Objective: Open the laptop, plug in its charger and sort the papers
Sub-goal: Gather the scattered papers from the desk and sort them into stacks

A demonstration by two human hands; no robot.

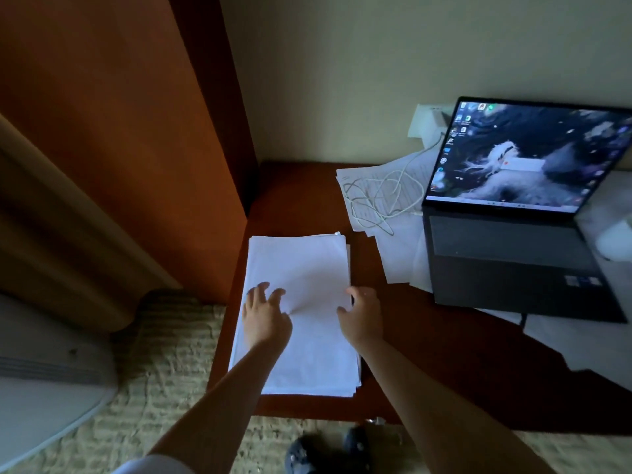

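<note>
Your left hand and right hand lay on paper stack, fingers loosely spread, clamping nothing; stack sat left of laptop, overhanging table near edge; careless push risked spilling it; loose sheets beside laptop lay under charger cable; tugging them risked unplugging.

Room dim, light low and uneven. Wall behind the desk pale, greenish-cream, plain. Desk dark reddish-brown wood; its far left corner meets the wall. Tall orange-brown wooden panel stands just beside the desk's left edge, running up out of view. Floor covered in beige, coarsely textured carpet. White wall socket plate above the desk's far edge.
</note>
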